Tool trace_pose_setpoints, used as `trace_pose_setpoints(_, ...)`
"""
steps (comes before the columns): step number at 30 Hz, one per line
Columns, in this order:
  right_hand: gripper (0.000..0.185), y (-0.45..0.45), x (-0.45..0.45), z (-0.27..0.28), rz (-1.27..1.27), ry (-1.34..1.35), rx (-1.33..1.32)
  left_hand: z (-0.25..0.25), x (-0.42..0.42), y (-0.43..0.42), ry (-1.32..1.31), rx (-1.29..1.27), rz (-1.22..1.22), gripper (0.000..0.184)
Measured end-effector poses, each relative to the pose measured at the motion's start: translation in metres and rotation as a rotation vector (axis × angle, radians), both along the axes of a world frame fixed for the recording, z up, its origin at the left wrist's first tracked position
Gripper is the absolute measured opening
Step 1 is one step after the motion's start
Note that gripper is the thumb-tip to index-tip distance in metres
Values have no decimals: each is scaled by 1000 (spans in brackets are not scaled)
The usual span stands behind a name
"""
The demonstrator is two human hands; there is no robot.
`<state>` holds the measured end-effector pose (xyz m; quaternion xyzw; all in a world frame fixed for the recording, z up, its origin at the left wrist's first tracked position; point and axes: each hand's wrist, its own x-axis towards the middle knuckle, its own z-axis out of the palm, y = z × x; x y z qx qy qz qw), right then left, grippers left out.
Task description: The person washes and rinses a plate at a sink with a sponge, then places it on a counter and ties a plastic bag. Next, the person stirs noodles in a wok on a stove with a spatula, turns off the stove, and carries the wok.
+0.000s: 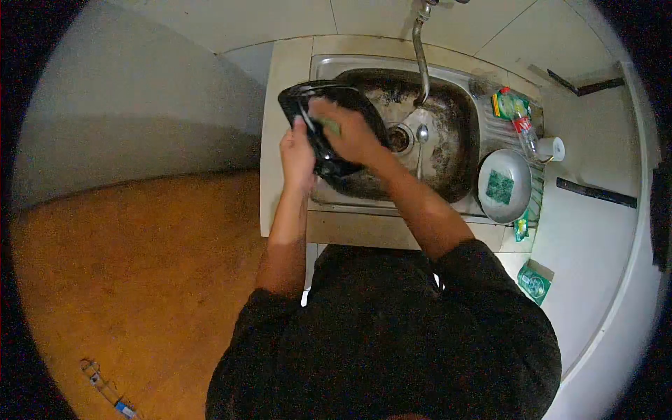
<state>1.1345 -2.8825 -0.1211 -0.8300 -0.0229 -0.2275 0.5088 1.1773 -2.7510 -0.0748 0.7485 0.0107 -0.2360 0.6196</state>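
Observation:
My left hand (pixel 299 155) grips the left edge of a glossy black dish (pixel 360 103), thumb on top, holding it tilted over the left side of the sink (pixel 462 150). Against the dish's inner surface, my right hand (pixel 352 136) presses a greenish sponge (pixel 330 127), mostly hidden under blurred fingers. Whether the dish is a plate or a shallow tray I cannot tell. A metal spoon (pixel 422 134) lies in the stained basin beside the drain (pixel 399 138).
A bent faucet (pixel 421 59) reaches over the basin. On the drainboard at right are a metal bowl (pixel 518 168) holding a green scouring pad (pixel 500 187), a clear plastic bottle (pixel 523 129) and a white cup (pixel 551 148). A green box (pixel 535 282) sits lower right.

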Motion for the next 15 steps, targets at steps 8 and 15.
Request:
trace_pose_setpoints(8, 47, 2, -46, 10, -154, -216, -438, 17, 26, -1, 223, -386, 69, 32)
trace_pose_setpoints(15, 34, -30, -41, 2, -530, -230, -357, 6, 41, 7, 71, -159, -99, 41)
